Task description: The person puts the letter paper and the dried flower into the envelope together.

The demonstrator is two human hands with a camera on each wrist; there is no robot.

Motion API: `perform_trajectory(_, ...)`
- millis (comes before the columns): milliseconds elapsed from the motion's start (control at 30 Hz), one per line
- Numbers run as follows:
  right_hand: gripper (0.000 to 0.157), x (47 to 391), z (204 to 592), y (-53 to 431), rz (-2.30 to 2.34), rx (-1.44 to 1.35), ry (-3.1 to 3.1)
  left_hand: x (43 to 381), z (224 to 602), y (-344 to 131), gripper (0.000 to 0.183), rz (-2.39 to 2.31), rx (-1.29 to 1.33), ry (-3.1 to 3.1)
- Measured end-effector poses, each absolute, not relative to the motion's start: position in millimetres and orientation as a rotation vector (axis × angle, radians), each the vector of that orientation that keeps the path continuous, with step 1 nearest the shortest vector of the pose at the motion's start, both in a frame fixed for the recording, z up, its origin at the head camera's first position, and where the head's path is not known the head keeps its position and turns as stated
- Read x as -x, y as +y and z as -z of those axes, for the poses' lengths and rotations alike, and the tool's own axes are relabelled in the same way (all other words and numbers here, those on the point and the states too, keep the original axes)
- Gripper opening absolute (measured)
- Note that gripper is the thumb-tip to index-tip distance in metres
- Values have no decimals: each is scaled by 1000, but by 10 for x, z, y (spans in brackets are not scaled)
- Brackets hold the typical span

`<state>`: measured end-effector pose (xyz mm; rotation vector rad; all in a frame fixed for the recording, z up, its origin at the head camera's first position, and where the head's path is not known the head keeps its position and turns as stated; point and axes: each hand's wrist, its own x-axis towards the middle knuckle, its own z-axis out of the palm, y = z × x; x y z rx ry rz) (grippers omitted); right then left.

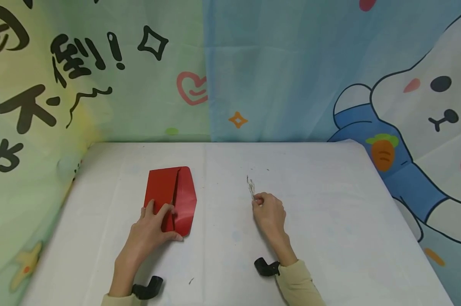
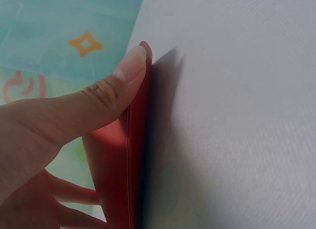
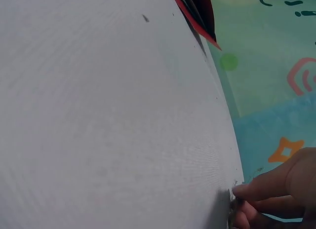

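Observation:
A red paper envelope (image 1: 159, 185) lies on the white table, its flap (image 1: 186, 202) folded out to the right. My left hand (image 1: 148, 231) grips it at the near end, fingers spread over the front and index finger bent at the opening. In the left wrist view the thumb (image 2: 131, 66) lies along the edge of the envelope (image 2: 111, 165). To the right, my right hand (image 1: 270, 214) pinches a thin dried sprig (image 1: 250, 185) between thumb and fingertips, its branching tips pointing away from me. The right wrist view shows that hand (image 3: 281, 189) low at the corner, the sprig mostly hidden.
Small dark bits, such as a crumb (image 1: 191, 281) near the front, are scattered on the white table (image 1: 349, 238). Behind and beside it hangs a printed cloth (image 1: 272, 76). A black wrist camera (image 1: 148, 289) sits at each sleeve.

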<state>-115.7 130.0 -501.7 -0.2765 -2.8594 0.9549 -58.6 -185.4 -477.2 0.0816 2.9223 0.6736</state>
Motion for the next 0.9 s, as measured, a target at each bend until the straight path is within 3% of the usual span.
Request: perform_trajectory(900,6,1193,4913,696,-1395,-9,-2811,590,4769,-1852,71,-682,-97,2953)
